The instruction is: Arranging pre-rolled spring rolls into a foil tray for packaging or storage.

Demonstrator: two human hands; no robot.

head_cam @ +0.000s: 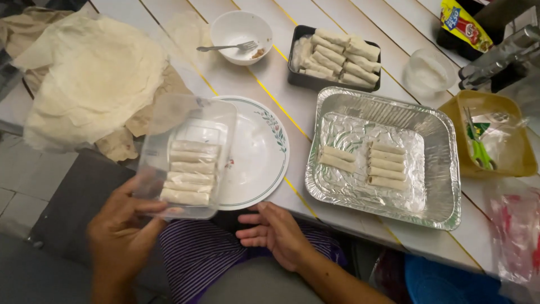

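Your left hand [121, 225] grips clear container [188, 160], fingers closed on near edge, held over table edge beside plate [259, 152]; five rolls inside, far end unfilled. Right hand [275, 228] open, empty. Foil tray [382, 152] partly filled; wrappers [93, 76] remain.

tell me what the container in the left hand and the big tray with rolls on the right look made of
The container held by the left hand looks like thin clear plastic: the rolls inside show through its walls. The big tray looks like aluminium foil: silvery, shiny, with crinkled ribbed walls and a rolled rim.
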